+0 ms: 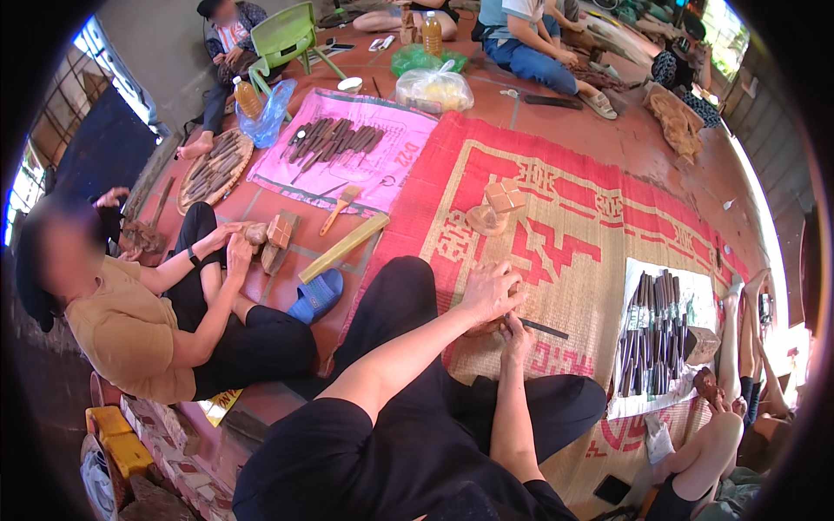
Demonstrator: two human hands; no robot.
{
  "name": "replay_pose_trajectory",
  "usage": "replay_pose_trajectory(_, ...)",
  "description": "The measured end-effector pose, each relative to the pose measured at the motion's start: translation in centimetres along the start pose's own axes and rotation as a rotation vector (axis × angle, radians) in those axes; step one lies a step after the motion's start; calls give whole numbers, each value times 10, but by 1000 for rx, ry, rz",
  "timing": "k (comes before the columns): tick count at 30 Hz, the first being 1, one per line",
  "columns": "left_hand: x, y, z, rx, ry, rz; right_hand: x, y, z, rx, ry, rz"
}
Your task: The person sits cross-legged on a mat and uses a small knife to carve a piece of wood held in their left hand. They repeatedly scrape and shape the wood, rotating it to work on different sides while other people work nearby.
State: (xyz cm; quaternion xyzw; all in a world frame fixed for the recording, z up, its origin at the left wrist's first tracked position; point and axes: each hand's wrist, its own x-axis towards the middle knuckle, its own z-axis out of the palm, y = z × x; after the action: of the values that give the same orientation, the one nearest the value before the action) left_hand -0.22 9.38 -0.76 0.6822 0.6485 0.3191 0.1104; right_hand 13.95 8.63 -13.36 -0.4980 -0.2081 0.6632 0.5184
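Note:
I sit cross-legged on a red and straw-coloured woven mat (565, 226). My left hand (493, 293) is closed over a brown piece of wood (483, 328), which it mostly hides. Just to its right, my right hand (519, 339) grips a slim dark carving chisel (547, 329), whose bar sticks out to the right. The chisel's other end is hidden between the hands. Ahead of them on the mat lie a wooden block with pale crossed lines (504, 196) and a rounded wooden piece (486, 220).
Several chisels (653, 330) lie on a white sheet at right, and more dark tools (334, 143) on a pink cloth. A brush (340, 208), a wood strip (343, 249) and a blue slipper (317, 297) lie at left, beside a person holding wood (256, 233). A phone (612, 489) is near right.

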Motion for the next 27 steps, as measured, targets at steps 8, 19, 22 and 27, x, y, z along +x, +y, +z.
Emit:
replay_pose_trajectory(8, 0, 1, 2, 44, 28, 14, -2, 7, -4, 50, 59, -58)
replay_pose_trajectory(19, 0, 0, 3, 32, 39, 18, -8, 5, -2, 68, 59, -35)
replay_pose_trajectory(22, 0, -2, 2, 7, 29, 15, -6, 5, -5, 94, 89, -17)
replay_pose_trajectory(27, 0, -1, 6, -14, 46, 30, -1, 6, -1, -52, -72, -24)
